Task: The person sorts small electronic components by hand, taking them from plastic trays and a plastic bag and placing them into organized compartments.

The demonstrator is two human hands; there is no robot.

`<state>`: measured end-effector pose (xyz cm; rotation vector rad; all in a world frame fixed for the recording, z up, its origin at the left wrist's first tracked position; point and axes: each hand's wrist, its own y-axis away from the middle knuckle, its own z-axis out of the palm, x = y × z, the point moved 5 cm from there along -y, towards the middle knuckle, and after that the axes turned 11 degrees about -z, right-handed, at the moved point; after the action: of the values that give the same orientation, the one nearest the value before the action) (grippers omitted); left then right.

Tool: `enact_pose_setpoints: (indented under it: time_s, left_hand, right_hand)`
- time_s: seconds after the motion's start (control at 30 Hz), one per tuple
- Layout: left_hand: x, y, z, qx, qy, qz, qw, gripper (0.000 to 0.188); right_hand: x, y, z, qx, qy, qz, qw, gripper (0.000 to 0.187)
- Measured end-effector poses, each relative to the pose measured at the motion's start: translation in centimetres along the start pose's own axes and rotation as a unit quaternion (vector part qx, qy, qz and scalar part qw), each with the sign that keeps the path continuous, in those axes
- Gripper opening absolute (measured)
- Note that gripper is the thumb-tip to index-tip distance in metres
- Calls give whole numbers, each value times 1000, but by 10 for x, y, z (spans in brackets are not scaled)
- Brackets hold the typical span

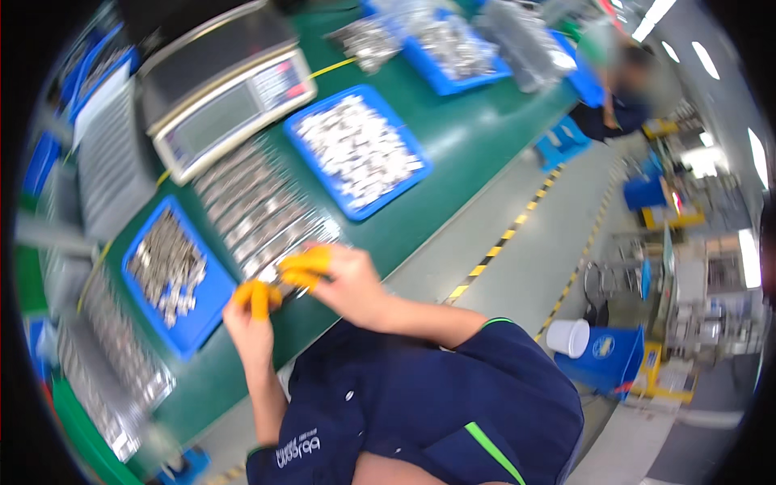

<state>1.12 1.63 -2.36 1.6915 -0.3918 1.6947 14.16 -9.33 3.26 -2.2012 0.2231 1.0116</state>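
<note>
In the middle of the head view, my left hand (252, 317) and my right hand (349, 283) meet over the near end of a clear plastic tray (267, 206) with rows of small shiny metal parts. Yellow covers sit on several fingertips of both hands. The fingers are pinched close together, and what lies between them is too small and blurred to name. To the left of the tray, a blue bin (212, 301) holds a heap of small silvery metal parts (168, 263). Another blue bin (361, 212), full of small white and silver pieces (356, 149), stands to the right.
A weighing scale (206, 121) stands beyond the tray on the green table (473, 137). Bubble wrap (117, 166) and more filled trays (121, 339) lie at left. At the far end are a blue bin (440, 77) and plastic bags (525, 48). Another person (622, 89) stands beyond.
</note>
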Motion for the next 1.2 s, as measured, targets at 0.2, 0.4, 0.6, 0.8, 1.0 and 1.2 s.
enact_pose_setpoints:
  time_s: [0.2, 0.4, 0.6, 0.8, 1.0, 1.2]
  left_hand:
    - [-12, 9, 3, 3, -19, -33, 999, 17]
    - [-13, 7, 1, -43, 37, -69, 996, 17]
    - [-15, 11, -3, -43, 56, -61, 996, 18]
    - [-9, 15, -4, -31, 134, -75, 988, 18]
    - [-3, 16, -11, -8, 121, -39, 992, 15]
    - [-5, 15, -16, 67, 103, 6, 992, 13]
  right_hand:
    - [-5, 14, 21, -42, -5, -35, 998, 20]
    - [-11, 8, 23, -24, -64, -58, 996, 27]
    - [-16, 4, 27, -73, -69, -67, 993, 41]
    - [-19, 1, 27, -50, -5, -150, 987, 46]
    - [-22, -8, 28, -52, -29, -172, 983, 41]
    - [-24, -20, 13, -19, -34, -113, 993, 26]
